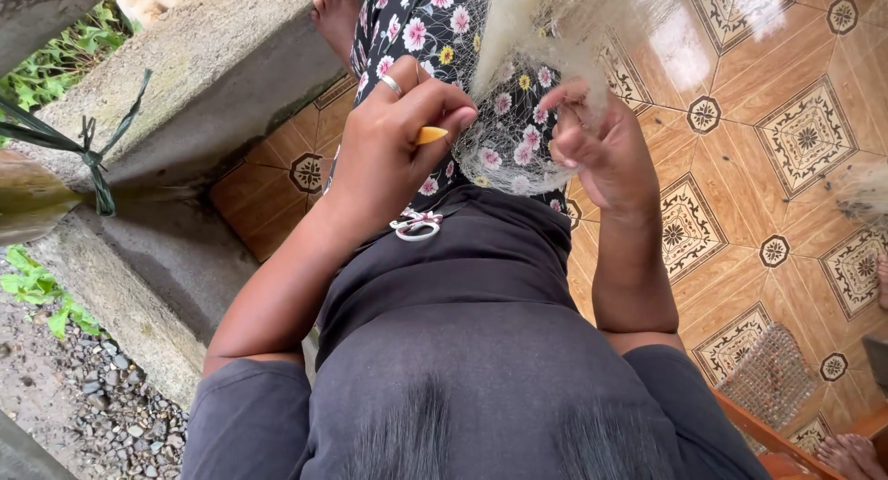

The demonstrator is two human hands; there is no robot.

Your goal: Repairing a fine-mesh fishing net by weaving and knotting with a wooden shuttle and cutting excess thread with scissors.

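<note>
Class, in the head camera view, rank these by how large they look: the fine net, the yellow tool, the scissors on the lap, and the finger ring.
1. fine net
2. scissors
3. yellow tool, mostly hidden by the left hand, so its rank against the scissors is unsure
4. finger ring

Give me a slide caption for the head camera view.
Left hand pinches a yellow tool while right hand gathers fine netting.

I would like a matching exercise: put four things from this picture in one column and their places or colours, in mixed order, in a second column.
Things:
1. left hand
2. right hand
3. scissors
4. ring

Places or states:
A. lies on the lap
B. pinches the fine net
C. holds a yellow tool
D. sits on a finger

Pairs: 1-C, 2-B, 3-A, 4-D
</note>
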